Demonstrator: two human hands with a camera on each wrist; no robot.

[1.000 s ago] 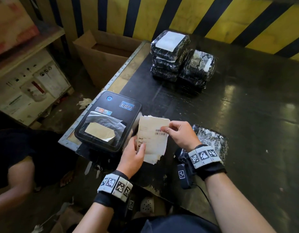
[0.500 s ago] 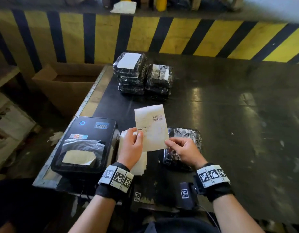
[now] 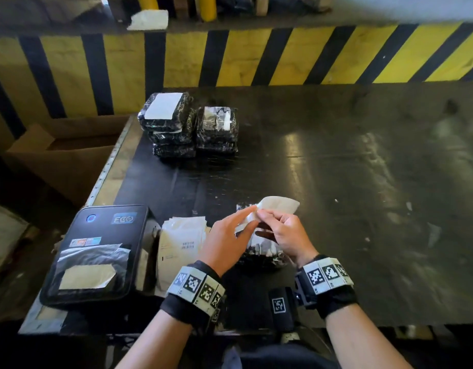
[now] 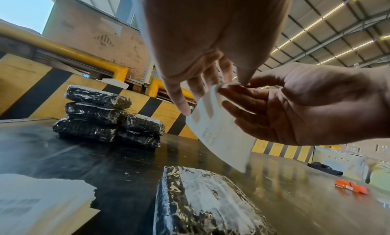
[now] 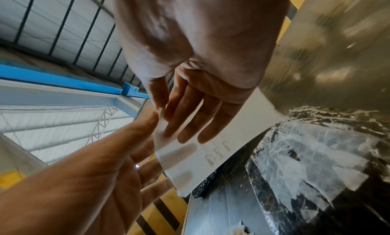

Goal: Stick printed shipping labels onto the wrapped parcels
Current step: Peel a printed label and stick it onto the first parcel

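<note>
Both hands hold one white shipping label (image 3: 279, 205) just above a black, film-wrapped parcel (image 3: 259, 255) lying at the table's near edge. My left hand (image 3: 230, 237) and right hand (image 3: 279, 230) meet at the label's near corner, each pinching it between thumb and fingertips. In the left wrist view the label (image 4: 221, 135) hangs slanted over the parcel (image 4: 206, 202), its print faint through the paper. The right wrist view shows the label (image 5: 211, 146) above the parcel (image 5: 306, 155), with left-hand fingers (image 5: 147, 168) behind it. The parcel's top carries no label.
A black label printer (image 3: 97, 254) sits at the near left, with a pile of printed labels (image 3: 182, 241) beside it. Two stacks of labelled parcels (image 3: 168, 123) (image 3: 216, 129) stand at the back left of the dark table (image 3: 363, 209). An open cardboard box (image 3: 62, 155) stands left. An orange tool (image 4: 351, 187) lies at the right.
The label was held flat by both hands beside the printer. It has moved right over the near parcel, and both hands have come together at one corner.
</note>
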